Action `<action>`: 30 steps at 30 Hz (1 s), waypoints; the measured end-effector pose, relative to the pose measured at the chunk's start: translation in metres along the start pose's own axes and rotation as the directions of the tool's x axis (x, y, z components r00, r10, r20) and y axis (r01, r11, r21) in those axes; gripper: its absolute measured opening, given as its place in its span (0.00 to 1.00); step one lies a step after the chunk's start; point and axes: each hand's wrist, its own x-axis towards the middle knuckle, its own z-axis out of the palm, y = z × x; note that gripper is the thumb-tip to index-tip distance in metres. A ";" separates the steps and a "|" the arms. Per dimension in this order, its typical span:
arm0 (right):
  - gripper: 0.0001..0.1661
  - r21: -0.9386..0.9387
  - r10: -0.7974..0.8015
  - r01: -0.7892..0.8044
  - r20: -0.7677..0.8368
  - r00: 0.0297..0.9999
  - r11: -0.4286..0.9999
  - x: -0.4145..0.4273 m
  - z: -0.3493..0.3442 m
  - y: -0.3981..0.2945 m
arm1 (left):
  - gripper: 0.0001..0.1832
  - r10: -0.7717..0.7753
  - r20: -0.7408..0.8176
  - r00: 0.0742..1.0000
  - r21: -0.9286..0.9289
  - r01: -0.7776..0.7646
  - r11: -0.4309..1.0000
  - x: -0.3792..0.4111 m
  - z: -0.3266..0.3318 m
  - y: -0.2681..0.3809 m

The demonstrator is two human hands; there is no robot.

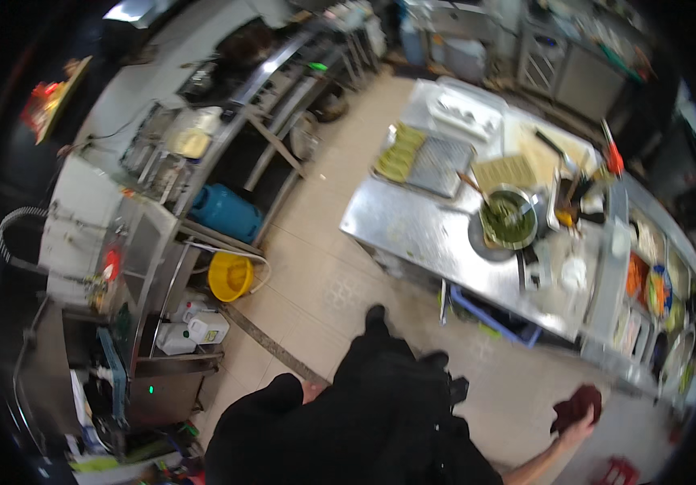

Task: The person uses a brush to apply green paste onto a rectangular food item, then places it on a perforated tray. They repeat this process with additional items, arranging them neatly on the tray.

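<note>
In my right hand (579,426), held out to the side over the floor, is a dark red cloth (578,405). Only a small part of my left hand (311,391) shows beside my black clothing, so its fingers cannot be made out. Ahead stands a steel worktable (384,212). On it a steel bowl (531,233) contains a green mixture with a wooden-handled utensil in it. To its left, a metal tray (445,163) carries green shaped pieces (401,153) along one side.
A knife (551,145) lies on a cutting board (529,136). Food containers (637,276) line the table's right side. Along the left run a stove and sink, with a blue gas cylinder (226,212), a yellow bucket (230,279) and white jugs (205,327) below. A red stool (617,471) stands at lower right.
</note>
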 end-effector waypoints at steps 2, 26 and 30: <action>0.28 0.183 0.254 -0.277 0.137 0.957 0.943 -0.059 0.055 -0.081 | 0.22 0.213 0.025 0.977 0.205 -0.214 0.955 0.014 -0.010 -0.003; 0.32 -0.360 -0.385 0.797 0.731 0.564 0.485 -0.284 0.551 -0.090 | 0.19 0.101 -0.505 0.857 -0.546 -0.408 0.732 0.115 -0.341 0.069; 0.48 -0.375 -0.429 0.795 0.691 0.582 0.477 -0.256 0.530 -0.108 | 0.17 0.274 -0.524 0.807 -0.491 -0.549 0.677 0.166 -0.400 0.186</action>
